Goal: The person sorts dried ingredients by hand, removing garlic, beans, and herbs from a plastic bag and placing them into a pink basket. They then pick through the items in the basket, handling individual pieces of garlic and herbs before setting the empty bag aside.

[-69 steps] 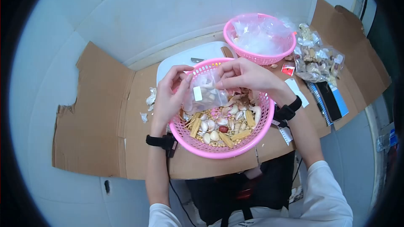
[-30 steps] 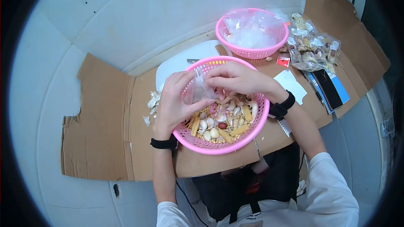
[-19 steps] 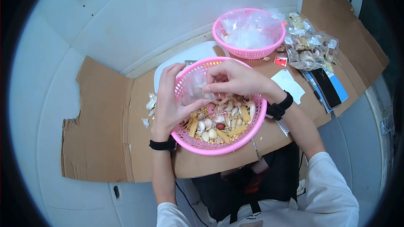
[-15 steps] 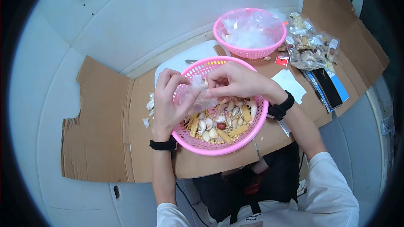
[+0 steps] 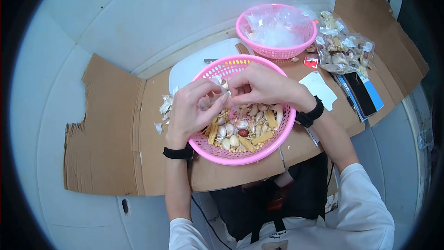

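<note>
A pink basket (image 5: pixel 276 140) in front of me holds garlic cloves, soybeans, yellow sticks and a red date. Both hands meet over its far-left part. My left hand (image 5: pixel 192 109) pinches a small clear plastic bag (image 5: pixel 215 87), now crumpled between the fingers. My right hand (image 5: pixel 259 85) grips the same bag's top from the right, and its fingertips touch those of the left hand. What the bag holds is hidden by the fingers.
A second pink basket (image 5: pixel 277 54) with empty clear bags stands at the back. Filled bags (image 5: pixel 343 50) lie to its right, beside a dark notebook (image 5: pixel 361 93) and a white slip (image 5: pixel 317 88). A white board (image 5: pixel 189 67) and garlic skins (image 5: pixel 165 106) lie to the left on the cardboard sheet (image 5: pixel 106 129).
The bag was held spread open between both hands; it is now bunched small between the fingertips. Both hands have drawn closer together over the basket.
</note>
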{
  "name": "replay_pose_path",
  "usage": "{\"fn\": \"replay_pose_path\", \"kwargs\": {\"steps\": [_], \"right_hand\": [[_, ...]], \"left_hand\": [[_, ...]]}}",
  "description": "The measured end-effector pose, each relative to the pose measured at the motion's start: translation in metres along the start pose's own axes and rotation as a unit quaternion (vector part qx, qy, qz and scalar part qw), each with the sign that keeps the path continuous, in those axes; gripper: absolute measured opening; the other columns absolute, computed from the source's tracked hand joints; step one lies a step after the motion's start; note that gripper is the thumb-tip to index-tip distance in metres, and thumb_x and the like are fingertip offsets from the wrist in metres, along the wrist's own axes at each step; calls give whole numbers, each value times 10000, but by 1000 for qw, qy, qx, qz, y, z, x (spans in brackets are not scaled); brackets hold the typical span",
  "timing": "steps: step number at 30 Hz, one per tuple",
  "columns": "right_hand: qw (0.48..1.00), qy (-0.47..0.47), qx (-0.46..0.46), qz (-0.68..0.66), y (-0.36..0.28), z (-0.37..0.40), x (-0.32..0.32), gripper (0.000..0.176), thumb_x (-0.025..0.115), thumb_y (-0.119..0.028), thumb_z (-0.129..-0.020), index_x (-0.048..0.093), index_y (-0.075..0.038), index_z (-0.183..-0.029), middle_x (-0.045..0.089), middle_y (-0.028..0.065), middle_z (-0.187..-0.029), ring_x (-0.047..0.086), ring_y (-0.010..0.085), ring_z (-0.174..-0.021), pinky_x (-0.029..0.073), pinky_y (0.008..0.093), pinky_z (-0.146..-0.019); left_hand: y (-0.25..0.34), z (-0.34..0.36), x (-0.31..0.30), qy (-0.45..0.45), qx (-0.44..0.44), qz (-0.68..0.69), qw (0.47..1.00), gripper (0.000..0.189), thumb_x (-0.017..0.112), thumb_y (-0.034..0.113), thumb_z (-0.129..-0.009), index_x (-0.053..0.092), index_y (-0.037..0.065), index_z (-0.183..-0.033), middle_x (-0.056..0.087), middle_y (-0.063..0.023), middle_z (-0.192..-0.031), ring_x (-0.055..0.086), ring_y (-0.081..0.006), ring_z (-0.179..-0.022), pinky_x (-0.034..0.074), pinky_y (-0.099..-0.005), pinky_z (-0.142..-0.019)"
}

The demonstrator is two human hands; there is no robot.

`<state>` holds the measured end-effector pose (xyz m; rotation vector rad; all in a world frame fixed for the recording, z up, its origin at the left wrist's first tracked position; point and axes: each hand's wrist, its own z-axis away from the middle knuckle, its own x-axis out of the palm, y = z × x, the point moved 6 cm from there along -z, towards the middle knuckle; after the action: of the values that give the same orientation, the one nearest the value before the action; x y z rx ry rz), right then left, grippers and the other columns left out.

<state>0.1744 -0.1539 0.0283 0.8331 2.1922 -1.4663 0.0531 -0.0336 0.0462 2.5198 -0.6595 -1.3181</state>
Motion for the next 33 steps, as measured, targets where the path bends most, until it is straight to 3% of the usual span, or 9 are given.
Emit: {"fn": "replay_pose_path", "kwargs": {"steps": [4, 7, 22, 26, 29, 31, 33], "right_hand": [[999, -38, 5, 18, 2, -1, 3, 223, 801, -170, -924, 692, -3, -823, 680, 54, -683, 643, 148, -619, 507, 323, -609], [999, -33, 31, -8, 7, 0, 6, 263, 816, -199, -899, 692, -8, -768, 666, 79, -642, 614, 170, -578, 475, 352, -570], [998, -31, 39, -37, 5, 1, 7, 288, 822, -221, -908, 703, 13, -789, 680, 99, -666, 644, 185, -585, 497, 361, -572], [999, -24, 5, -24, 7, 0, 5, 283, 819, -230, -913, 711, 9, -805, 683, 97, -668, 648, 187, -583, 502, 359, -571], [995, -41, 76, -58, 9, 3, 10, 260, 813, -222, -913, 725, 2, -814, 689, 93, -674, 653, 190, -592, 507, 357, -577], [999, -32, 35, 12, 1, 2, 5, 221, 808, -197, -903, 739, -3, -824, 695, 91, -683, 660, 192, -597, 510, 361, -583], [999, -39, 13, -3, -2, 0, 5, 210, 805, -189, -898, 739, -4, -824, 698, 89, -684, 665, 193, -600, 512, 362, -589]], "left_hand": [[-1, 1, 1, -16, -11, 0, 1000, 170, 791, 171, -860, 751, 15, -914, 746, -134, -875, 738, -312, -791, 583, -391, -721], [-2, 0, 2, -32, -21, -5, 999, 156, 781, 159, -854, 752, 12, -898, 747, -131, -863, 739, -312, -789, 585, -389, -722], [2, 1, 4, -57, -41, 14, 997, 143, 765, 120, -865, 768, -10, -925, 760, -139, -856, 746, -297, -772, 580, -375, -732], [1, 1, 4, -43, -31, 20, 998, 144, 769, 108, -862, 767, -19, -930, 763, -142, -860, 748, -276, -786, 575, -369, -754], [-2, 2, 5, -36, -29, 32, 998, 189, 801, 176, -869, 784, -6, -917, 774, -142, -869, 760, -295, -770, 593, -364, -724], [-1, 6, 6, -46, -39, 29, 998, 181, 797, 168, -867, 784, -6, -911, 774, -141, -864, 761, -292, -768, 594, -365, -722], [-1, 2, 4, -60, -53, 37, 996, 153, 765, 117, -860, 763, -24, -919, 764, -151, -857, 751, -279, -787, 580, -365, -769]]}}
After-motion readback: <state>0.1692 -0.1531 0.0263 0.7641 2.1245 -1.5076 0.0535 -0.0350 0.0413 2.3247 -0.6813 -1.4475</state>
